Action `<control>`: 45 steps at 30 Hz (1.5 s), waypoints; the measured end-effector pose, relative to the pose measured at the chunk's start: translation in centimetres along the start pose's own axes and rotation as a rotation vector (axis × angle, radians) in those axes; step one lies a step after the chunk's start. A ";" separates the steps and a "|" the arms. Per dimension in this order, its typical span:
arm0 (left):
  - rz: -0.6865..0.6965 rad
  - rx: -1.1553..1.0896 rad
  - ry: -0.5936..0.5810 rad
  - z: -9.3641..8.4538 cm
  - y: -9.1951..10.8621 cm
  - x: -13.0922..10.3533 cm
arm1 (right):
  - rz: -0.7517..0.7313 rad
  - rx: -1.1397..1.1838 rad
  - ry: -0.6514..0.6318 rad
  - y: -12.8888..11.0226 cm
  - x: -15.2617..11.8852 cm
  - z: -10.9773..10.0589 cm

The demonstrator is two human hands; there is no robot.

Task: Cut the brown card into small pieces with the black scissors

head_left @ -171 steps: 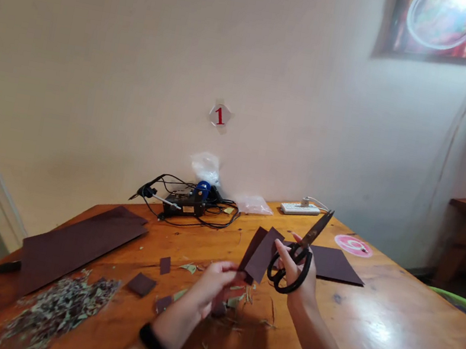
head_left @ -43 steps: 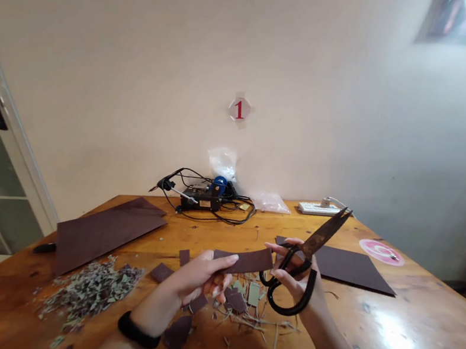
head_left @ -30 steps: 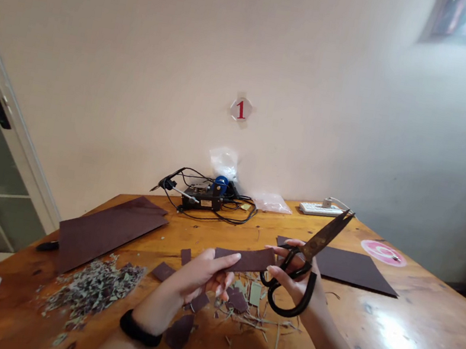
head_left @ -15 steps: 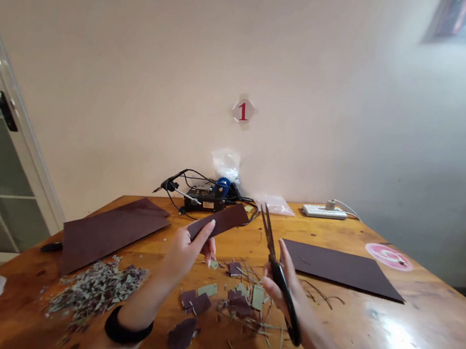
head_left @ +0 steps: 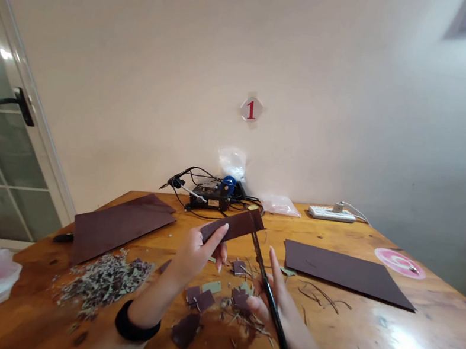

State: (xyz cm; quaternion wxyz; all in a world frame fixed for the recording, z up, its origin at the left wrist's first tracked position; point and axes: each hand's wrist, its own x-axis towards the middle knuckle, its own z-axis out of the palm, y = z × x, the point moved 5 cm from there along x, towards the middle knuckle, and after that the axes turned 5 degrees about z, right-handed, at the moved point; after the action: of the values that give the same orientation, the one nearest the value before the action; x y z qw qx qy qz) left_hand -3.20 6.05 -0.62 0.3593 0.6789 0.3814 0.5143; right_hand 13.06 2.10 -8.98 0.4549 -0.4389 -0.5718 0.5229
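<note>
Left hand (head_left: 193, 253) is pinching a flat maroon rectangular strip (head_left: 233, 227) pointing lengthwise rightward across black-handled metal scissors (head_left: 274, 313) right hand (head_left: 288, 300) is gripping.

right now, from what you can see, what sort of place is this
Likely a small indoor workroom, or a room at home used as one. A wooden table against the wall bears a heap of shredded bits and a power strip, with scissors in use above it.
</note>
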 end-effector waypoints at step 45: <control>-0.015 -0.152 -0.223 1.8 -1.5 -0.3 | 0.030 0.050 -0.053 1.3 -0.1 1.5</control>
State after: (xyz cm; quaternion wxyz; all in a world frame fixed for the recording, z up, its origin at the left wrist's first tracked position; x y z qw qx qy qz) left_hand -1.69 6.33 -2.45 0.4537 0.6999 0.3041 0.4602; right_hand 11.64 1.80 -10.38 0.4425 -0.4220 -0.5638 0.5551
